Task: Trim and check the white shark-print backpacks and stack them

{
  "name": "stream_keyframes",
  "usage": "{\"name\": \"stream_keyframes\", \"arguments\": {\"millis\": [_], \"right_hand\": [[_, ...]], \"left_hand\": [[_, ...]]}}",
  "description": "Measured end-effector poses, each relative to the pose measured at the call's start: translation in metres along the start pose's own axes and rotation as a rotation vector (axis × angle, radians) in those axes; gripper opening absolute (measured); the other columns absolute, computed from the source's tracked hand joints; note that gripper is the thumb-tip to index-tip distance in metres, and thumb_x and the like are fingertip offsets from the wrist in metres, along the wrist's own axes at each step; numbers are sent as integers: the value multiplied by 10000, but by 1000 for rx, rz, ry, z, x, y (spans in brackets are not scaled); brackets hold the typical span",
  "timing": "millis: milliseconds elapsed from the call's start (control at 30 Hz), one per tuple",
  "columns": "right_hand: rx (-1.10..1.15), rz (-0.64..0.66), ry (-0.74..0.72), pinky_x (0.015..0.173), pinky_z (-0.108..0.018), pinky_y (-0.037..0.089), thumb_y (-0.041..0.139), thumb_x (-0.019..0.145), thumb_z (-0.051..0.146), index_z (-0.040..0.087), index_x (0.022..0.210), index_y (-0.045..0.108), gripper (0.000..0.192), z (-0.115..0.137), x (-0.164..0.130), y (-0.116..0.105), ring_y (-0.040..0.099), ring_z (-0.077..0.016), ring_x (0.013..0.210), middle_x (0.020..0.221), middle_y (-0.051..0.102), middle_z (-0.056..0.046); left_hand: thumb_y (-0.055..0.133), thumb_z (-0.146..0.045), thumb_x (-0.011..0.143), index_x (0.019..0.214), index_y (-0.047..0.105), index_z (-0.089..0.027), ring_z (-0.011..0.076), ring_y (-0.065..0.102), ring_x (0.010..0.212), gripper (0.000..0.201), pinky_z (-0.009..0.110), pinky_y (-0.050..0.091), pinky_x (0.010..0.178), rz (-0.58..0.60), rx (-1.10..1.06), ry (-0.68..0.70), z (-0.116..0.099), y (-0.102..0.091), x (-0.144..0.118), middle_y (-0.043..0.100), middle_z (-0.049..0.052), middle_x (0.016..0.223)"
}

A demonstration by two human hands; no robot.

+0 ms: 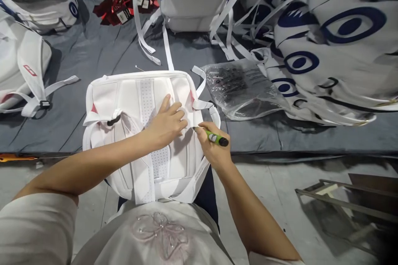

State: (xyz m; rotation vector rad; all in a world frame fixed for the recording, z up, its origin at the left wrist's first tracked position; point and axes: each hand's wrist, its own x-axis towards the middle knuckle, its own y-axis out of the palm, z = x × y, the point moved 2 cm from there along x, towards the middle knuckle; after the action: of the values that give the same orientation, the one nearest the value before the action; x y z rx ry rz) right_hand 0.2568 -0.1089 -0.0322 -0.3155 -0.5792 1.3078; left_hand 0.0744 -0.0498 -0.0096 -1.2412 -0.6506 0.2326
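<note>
I'm marking the white backpack (146, 132) at the desk's near edge: left hand (166, 126) flat, right hand (214, 149) pinching the green marker (214, 137); next needs a steady tip.

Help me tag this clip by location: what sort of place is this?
Probably a bag-making workshop: a white backpack under the left hand, a heap of printed bags, and loose white straps on a grey-covered table.

left hand (166, 126) lies flat, fingers spread; right hand (213, 149) curled in a closed grip.
</note>
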Motion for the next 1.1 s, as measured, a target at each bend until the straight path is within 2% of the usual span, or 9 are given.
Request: {"name": "stream_keyframes", "arguments": {"millis": [100, 167, 300, 400, 500, 733, 900, 1100], "right_hand": [[267, 42, 247, 577, -282, 498, 591, 889, 597, 201, 935, 685, 410, -3, -1, -3, 623, -154, 586, 701, 688, -13], [372, 34, 292, 556, -273, 488, 617, 874, 590, 191, 888, 683, 405, -3, -2, 0, 612, -148, 573, 681, 679, -13], [306, 1, 225, 541, -254, 432, 668, 841, 518, 188, 772, 660, 338, 1, -2, 10, 537, -119, 550, 625, 624, 8], [218, -36, 176, 546, -256, 408, 643, 856, 471, 187, 743, 647, 305, 1, -2, 14, 507, -113, 556, 624, 604, 13], [224, -66, 156, 551, -259, 412, 597, 886, 473, 189, 742, 627, 320, -1, -3, 16, 503, -113, 553, 623, 589, 17], [179, -114, 117, 574, -266, 424, 585, 906, 476, 186, 739, 613, 335, -6, -4, 22, 519, -115, 570, 640, 594, 16], [184, -151, 115, 563, -267, 423, 580, 914, 486, 190, 746, 605, 341, -9, -5, 26, 511, -115, 562, 638, 583, 18], [179, -120, 150, 578, -278, 441, 558, 901, 486, 196, 715, 585, 345, -8, 0, 25, 541, -132, 583, 648, 596, 5]], "left_hand": [[726, -261, 851, 863, 655, -197, 259, 516, 1199, 96, 655, 264, 1208, -87, -61, -5, -3, 7, -4, 612, 15, 926], [702, -250, 868, 866, 645, -204, 232, 515, 1196, 73, 625, 207, 1244, -138, -94, 7, -3, 11, -7, 610, 1, 934], [680, -236, 878, 852, 624, -209, 219, 521, 1179, 67, 596, 163, 1263, -178, -91, 18, -2, 14, -9, 607, -14, 905], [659, -244, 891, 839, 619, -211, 215, 532, 1168, 73, 572, 106, 1279, -205, -78, 17, -2, 14, -7, 599, -19, 894], [649, -233, 896, 808, 614, -207, 219, 533, 1169, 97, 541, 65, 1287, -223, -84, 22, -2, 14, -7, 591, -17, 881], [558, -223, 951, 846, 642, -224, 231, 518, 1211, 134, 606, 201, 1250, -131, -84, -2, -3, 15, -8, 601, 1, 906], [535, -218, 955, 858, 668, -236, 227, 512, 1237, 165, 594, 190, 1267, -45, -112, -28, -3, 14, -6, 599, 8, 921], [506, -209, 969, 843, 645, -216, 245, 523, 1211, 188, 617, 242, 1224, -86, -153, -33, -1, 17, -5, 608, 17, 900]]}}
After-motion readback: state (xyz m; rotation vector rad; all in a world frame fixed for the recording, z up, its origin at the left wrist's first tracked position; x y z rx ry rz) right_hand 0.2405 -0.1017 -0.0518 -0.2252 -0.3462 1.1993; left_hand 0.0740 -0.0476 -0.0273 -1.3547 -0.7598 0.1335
